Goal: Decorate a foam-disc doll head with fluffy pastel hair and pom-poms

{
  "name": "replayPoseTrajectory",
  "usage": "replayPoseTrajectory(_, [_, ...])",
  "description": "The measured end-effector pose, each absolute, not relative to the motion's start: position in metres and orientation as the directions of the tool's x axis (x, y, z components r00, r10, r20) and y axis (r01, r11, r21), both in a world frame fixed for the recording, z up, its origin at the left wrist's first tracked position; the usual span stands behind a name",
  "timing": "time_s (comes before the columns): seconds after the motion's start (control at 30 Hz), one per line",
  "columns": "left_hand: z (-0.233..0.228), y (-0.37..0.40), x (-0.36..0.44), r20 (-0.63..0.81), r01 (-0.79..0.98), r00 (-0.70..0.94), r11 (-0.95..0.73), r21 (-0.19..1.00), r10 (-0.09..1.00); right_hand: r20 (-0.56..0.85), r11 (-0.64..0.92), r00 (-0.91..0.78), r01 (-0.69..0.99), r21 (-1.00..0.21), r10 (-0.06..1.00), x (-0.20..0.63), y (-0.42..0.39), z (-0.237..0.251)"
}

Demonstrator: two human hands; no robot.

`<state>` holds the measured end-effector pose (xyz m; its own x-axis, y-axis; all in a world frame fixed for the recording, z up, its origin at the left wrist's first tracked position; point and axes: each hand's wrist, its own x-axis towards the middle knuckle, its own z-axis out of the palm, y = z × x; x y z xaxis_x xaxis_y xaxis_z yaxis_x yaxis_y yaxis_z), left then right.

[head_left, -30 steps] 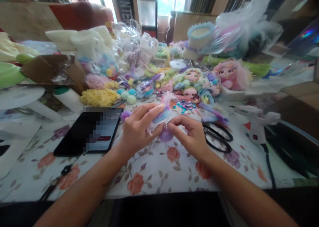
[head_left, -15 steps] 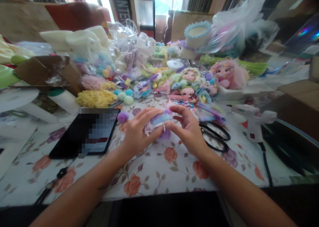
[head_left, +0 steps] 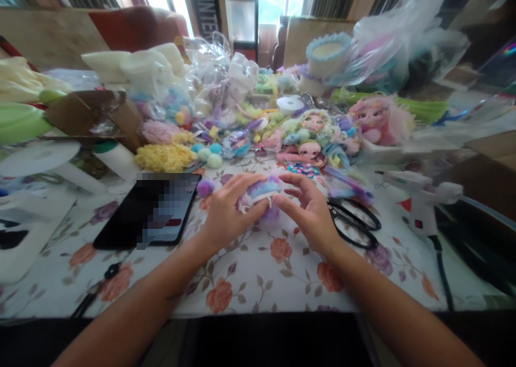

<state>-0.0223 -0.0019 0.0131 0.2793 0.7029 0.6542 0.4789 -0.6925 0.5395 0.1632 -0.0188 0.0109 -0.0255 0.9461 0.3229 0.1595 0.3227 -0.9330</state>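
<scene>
My left hand (head_left: pixel 228 206) is closed around a small fluffy purple-and-blue craft piece (head_left: pixel 266 189) with a white edge, above the flowered tablecloth. Its thumb presses the near side and its fingers lie over the top. My right hand (head_left: pixel 308 208) curves at the piece's right end, thumb and fingers apart. Whether those fingertips touch the fluff is hard to tell. Part of the piece is hidden by my left fingers. A purple pompom (head_left: pixel 205 187) lies left of my left hand. Black-handled scissors (head_left: pixel 357 222) rest just right of my right hand.
A phone or tablet (head_left: pixel 121 216) lies at left. On the right stands a white glue gun (head_left: pixel 421 200) with its cord running down. Behind my hands are doll heads (head_left: pixel 314 121), yellow trim (head_left: pixel 165 157), a ribbon spool (head_left: pixel 290 103), plastic bags and a cardboard box (head_left: pixel 80 112).
The view has shifted slightly, so the scene sits further right. My right fingertips have drawn back a little from the fluffy piece, while my left hand keeps hold of it.
</scene>
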Motion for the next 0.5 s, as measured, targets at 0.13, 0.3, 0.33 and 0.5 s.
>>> replayPoseTrajectory(0.13, [0.0096,-0.0026,-0.0227,0.679,0.459,0.349,-0.75,0.477,0.645,0.398,0.397,-0.054,0.266,-0.878,0.916,0.1613,-0.0204,0.0116])
replayPoseTrajectory(0.3, [0.0074,-0.0025,-0.0236,0.68,0.442,0.359,-0.758,0.479,0.639,0.358,0.361,-0.061,0.246,-0.899,0.932,0.1603,-0.0197,0.013])
replayPoseTrajectory(0.33, [0.0074,-0.0024,-0.0238,0.68,0.435,0.361,-0.76,0.482,0.638,0.35,0.355,-0.062,0.237,-0.905,0.935,0.1605,-0.0194,0.0128])
replayPoseTrajectory(0.5, [0.0105,-0.0037,-0.0219,0.648,0.418,0.349,-0.732,0.539,0.677,0.328,0.335,-0.07,0.205,-0.919,0.942,0.1616,-0.018,0.0108])
